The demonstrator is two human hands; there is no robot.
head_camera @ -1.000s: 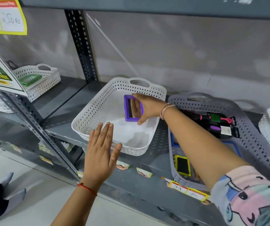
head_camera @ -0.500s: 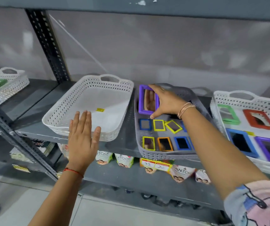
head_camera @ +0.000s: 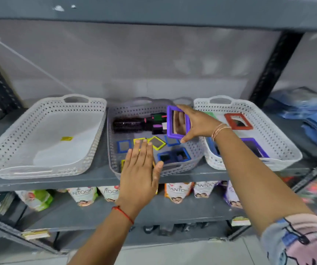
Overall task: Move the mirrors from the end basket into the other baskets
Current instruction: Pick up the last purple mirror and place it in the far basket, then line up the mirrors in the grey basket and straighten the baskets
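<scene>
My right hand [head_camera: 198, 123] grips a purple-framed mirror [head_camera: 177, 122], held upright above the right rear part of the grey middle basket [head_camera: 113, 150]. That basket holds several small blue and yellow framed mirrors [head_camera: 156, 142] and a black hairbrush [head_camera: 129, 124]. My left hand [head_camera: 141, 168] hovers flat, fingers together, over the grey basket's front edge, holding nothing. The white basket [head_camera: 44, 134] on the left holds only a small yellow tag. The white basket [head_camera: 280, 142] on the right holds larger mirrors, among them a red-framed one [head_camera: 238, 121] and a purple one [head_camera: 255, 147], partly hidden by my right arm.
All three baskets stand side by side on a grey metal shelf [head_camera: 96, 178]. Black slotted uprights [head_camera: 272, 69] flank the bay. Packets [head_camera: 176, 190] line the shelf below. Blurred blue packages [head_camera: 307, 111] lie at the far right.
The view has swung rightward. My right hand carried the purple mirror from the left white basket across to the right side of the grey basket. My left hand followed, now over the grey basket's front.
</scene>
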